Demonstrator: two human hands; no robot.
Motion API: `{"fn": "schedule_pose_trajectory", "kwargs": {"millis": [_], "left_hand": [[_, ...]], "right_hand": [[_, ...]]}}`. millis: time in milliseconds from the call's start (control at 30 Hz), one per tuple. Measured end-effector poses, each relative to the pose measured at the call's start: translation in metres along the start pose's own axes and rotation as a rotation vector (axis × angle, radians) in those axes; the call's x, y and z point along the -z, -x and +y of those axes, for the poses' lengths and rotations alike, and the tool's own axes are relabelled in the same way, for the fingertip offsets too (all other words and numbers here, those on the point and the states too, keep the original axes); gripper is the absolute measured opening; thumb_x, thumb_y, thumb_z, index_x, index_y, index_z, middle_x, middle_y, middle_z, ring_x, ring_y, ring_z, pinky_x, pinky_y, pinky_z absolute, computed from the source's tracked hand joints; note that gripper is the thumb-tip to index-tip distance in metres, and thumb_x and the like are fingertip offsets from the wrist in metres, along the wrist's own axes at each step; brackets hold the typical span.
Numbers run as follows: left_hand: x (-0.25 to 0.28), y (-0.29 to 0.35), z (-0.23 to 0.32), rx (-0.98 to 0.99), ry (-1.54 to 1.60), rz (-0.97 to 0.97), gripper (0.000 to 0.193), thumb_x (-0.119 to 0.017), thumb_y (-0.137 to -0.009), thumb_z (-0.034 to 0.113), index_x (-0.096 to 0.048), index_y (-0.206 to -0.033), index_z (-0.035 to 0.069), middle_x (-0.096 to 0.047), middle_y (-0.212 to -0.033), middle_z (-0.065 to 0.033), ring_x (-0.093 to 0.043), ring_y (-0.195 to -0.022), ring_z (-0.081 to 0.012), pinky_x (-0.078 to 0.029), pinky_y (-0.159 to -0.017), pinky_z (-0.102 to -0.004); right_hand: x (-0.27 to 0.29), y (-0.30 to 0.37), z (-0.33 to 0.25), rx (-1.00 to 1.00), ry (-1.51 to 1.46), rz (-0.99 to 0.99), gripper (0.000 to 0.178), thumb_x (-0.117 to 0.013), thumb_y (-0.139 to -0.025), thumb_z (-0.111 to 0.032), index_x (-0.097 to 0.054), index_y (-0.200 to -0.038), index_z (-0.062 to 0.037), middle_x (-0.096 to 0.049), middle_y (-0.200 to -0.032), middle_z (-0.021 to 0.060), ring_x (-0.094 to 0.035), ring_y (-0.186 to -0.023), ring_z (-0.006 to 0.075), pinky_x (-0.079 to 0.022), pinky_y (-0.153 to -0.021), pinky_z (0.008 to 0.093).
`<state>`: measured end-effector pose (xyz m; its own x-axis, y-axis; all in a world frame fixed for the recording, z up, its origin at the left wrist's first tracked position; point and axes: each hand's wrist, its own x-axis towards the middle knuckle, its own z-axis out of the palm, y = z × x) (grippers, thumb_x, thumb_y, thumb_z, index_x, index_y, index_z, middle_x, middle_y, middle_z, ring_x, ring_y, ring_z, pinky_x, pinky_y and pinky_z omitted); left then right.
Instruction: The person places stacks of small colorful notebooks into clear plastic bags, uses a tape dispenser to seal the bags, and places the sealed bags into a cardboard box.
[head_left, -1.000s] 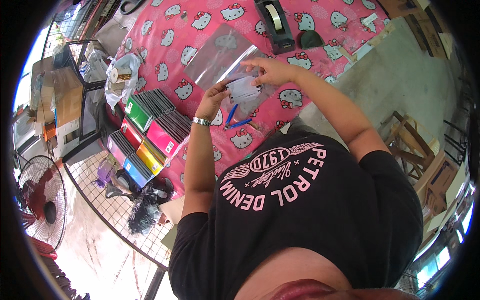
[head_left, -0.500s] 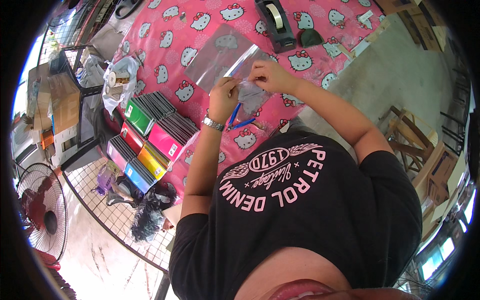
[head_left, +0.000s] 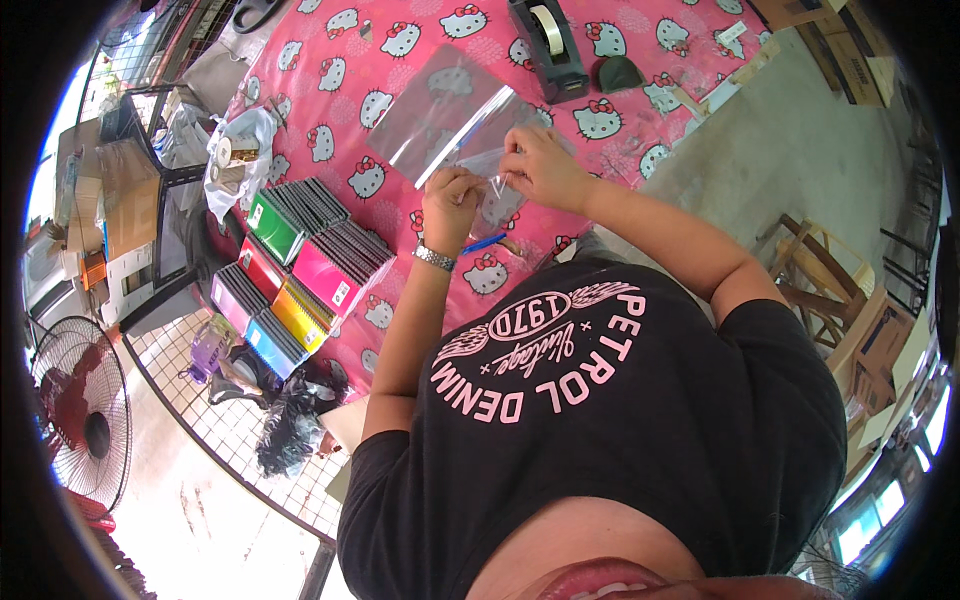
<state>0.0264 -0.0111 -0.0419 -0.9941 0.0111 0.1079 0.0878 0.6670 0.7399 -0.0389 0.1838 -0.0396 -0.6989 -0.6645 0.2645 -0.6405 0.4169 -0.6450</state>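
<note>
My left hand (head_left: pixel 453 205), with a metal watch on its wrist, pinches the edge of a clear plastic bag (head_left: pixel 498 196). Close beside it, my right hand (head_left: pixel 543 168) grips the same bag, fingers pressed together. Under and beyond my hands lies a stack of clear plastic sleeves (head_left: pixel 425 112) with shiny edges. A blue-handled hand tool, apparently pliers (head_left: pixel 485 244), rests on the table just nearer to me, partly covered by the plastic.
Spiral notebooks (head_left: pixel 340 262) in several colours stand in rows at the left. A tape dispenser (head_left: pixel 556 70) and a dark green lump (head_left: pixel 618 74) sit at the far side of the pink tablecloth (head_left: pixel 330 95). A white plastic bag (head_left: pixel 262 140) hangs at the left; a fan (head_left: pixel 85 415) stands lower left.
Both hands have shifted slightly toward me with the clear bag between them. The bag now hides more of the blue-handled tool.
</note>
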Motion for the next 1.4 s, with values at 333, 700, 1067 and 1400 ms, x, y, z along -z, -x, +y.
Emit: {"fn": "schedule_pose_trajectory", "kwargs": {"millis": [333, 700, 1067, 1400], "left_hand": [[-0.012, -0.012, 0.028, 0.224, -0.422, 0.207, 0.017, -0.074, -0.061, 0.025, -0.072, -0.072, 0.013, -0.061, -0.103, -0.005, -0.048, -0.106, -0.0263, -0.033, -0.089, -0.0441], [0.013, -0.036, 0.015, 0.242, -0.227, -0.13, 0.032, -0.078, -0.063, 0.021, -0.071, -0.094, 0.013, -0.065, -0.1, -0.0017, -0.049, -0.107, -0.0248, -0.035, -0.091, -0.0421], [-0.011, -0.021, -0.011, 0.339, 0.322, 0.036, 0.028, -0.072, -0.071, 0.004, -0.07, -0.099, 0.005, -0.065, -0.096, -0.0064, -0.061, -0.086, -0.0156, -0.048, -0.078, -0.0282], [-0.018, -0.014, -0.02, 0.342, 0.484, 0.092, 0.026, -0.066, -0.077, -0.002, -0.065, -0.103, 0.003, -0.06, -0.1, -0.006, -0.058, -0.094, -0.0151, -0.047, -0.082, -0.0275]], "right_hand": [[-0.006, -0.014, 0.016, -0.168, 0.066, 0.0, 0.021, -0.063, -0.082, -0.032, -0.069, -0.078, -0.012, -0.051, -0.105, 0.0026, -0.045, -0.1, 0.0236, -0.032, -0.086, 0.0433], [0.044, -0.013, 0.128, -0.853, -0.634, 0.364, 0.019, -0.065, -0.084, -0.02, -0.067, -0.082, -0.0007, -0.058, -0.069, 0.0037, -0.054, -0.065, 0.0131, -0.045, -0.066, 0.0268], [-0.007, -0.023, 0.118, -0.793, -1.394, -0.346, 0.008, -0.058, -0.088, -0.016, -0.057, -0.088, -0.0074, -0.048, -0.069, -0.0028, -0.044, -0.058, 0.0089, -0.036, -0.052, 0.0246], [-0.012, -0.133, 0.079, -0.366, -0.145, -1.179, 0.043, -0.074, -0.072, -0.042, -0.058, -0.077, -0.0031, -0.057, -0.068, 0.0072, -0.057, -0.063, 0.021, -0.045, -0.057, 0.0346]]}}
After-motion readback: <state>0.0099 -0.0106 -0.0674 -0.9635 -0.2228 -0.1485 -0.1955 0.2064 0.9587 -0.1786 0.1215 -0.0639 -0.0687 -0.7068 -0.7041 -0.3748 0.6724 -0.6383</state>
